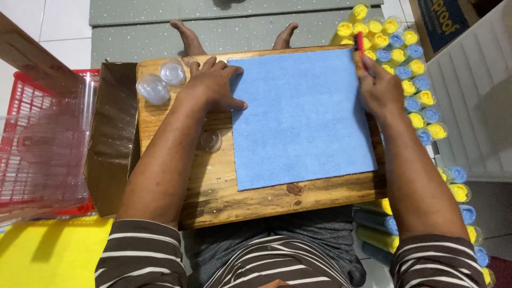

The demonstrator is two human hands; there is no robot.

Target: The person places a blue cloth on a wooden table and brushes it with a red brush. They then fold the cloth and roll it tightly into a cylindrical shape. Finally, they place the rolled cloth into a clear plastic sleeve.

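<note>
A blue cloth (301, 114) lies flat on a small wooden table (213, 192) over my lap. My left hand (213, 85) rests palm down on the table, fingers spread, its thumb and fingertips on the cloth's left edge. My right hand (378, 88) is at the cloth's right edge, closed around a thin red stick-like tool (361, 45) that points away from me. Whether the tool touches the cloth I cannot tell.
Two clear plastic cups (160, 82) stand at the table's far left corner, a clear lid (210, 141) lies nearer. Several yellow and blue rolled cloths in clear cups (405, 69) line the right side. An open cardboard box (112, 138) and red basket (32, 96) sit left.
</note>
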